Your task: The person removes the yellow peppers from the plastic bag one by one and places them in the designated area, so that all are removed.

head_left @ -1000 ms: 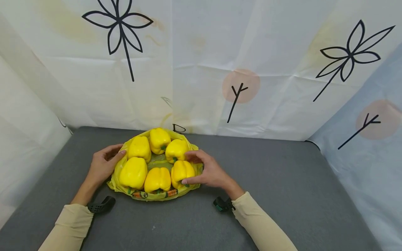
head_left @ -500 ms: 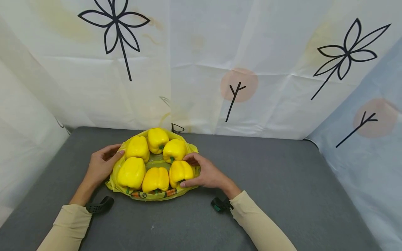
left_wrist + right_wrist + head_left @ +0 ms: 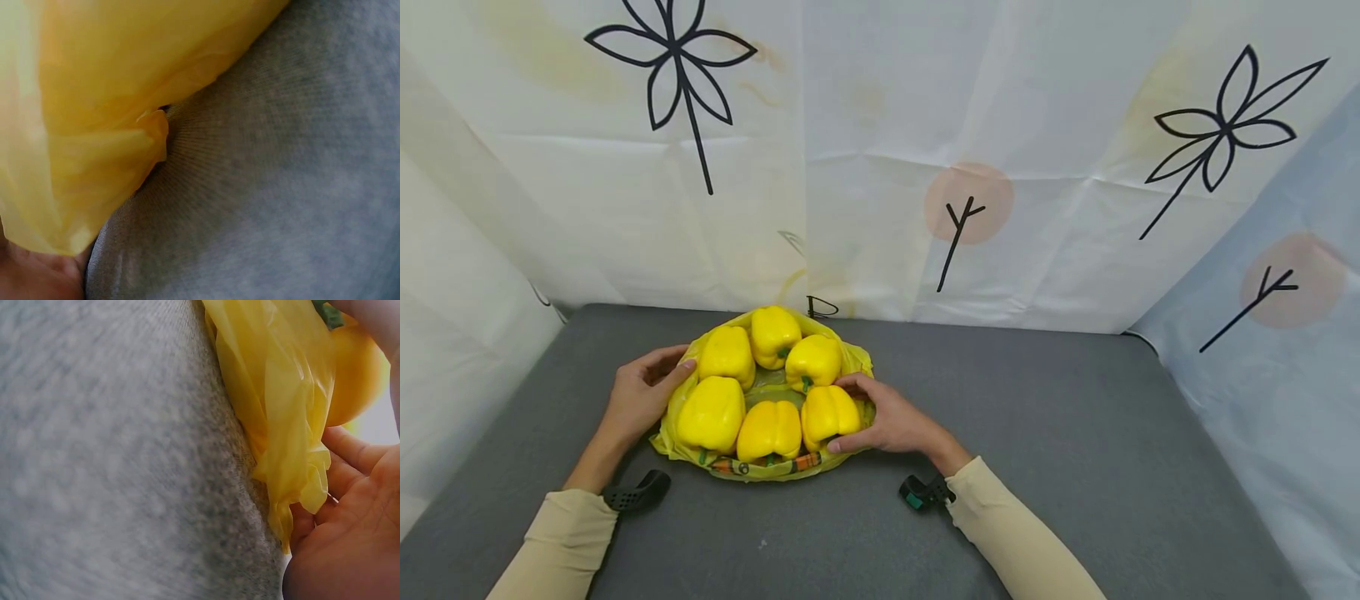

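L hand (image 3: 39,277) cropped, L-wrist cam

no text, brand or number could be read in any view. closest to a label: a strip of orange and black print (image 3: 727,466) along the near rim of the yellow bag (image 3: 854,361), too small to make out. backdrop (image 3: 865,100) carried drawings: black-outlined flowers (image 3: 674,48), plus branch signs on pink discs (image 3: 983,223). low on it, just above the worktop's (image 3: 1075,458) far edge, was a black mark (image 3: 823,307) roughly like a letter d; couldn't tell whether letter or drawing.
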Available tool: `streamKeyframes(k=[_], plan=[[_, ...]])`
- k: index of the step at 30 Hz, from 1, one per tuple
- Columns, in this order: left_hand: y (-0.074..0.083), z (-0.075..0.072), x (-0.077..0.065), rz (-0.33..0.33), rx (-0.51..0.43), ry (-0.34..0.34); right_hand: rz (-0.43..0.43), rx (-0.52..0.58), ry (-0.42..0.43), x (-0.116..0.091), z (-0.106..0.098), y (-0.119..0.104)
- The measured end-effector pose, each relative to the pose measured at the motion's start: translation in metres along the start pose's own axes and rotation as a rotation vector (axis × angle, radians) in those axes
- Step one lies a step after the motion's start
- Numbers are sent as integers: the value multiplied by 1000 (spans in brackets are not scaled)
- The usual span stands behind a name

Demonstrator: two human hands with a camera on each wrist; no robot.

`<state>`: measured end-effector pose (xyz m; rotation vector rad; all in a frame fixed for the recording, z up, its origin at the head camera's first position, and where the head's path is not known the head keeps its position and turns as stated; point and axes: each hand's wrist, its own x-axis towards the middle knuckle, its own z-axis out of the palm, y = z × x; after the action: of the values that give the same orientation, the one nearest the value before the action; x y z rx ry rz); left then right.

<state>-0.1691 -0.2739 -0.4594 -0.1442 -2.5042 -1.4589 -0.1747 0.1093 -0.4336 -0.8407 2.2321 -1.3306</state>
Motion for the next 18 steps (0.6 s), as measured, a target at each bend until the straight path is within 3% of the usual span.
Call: streamKeyframes(k=[18], plan=[[3,-2,-2,-22,-16,-15,-43,30,51,-1,2,-2]])
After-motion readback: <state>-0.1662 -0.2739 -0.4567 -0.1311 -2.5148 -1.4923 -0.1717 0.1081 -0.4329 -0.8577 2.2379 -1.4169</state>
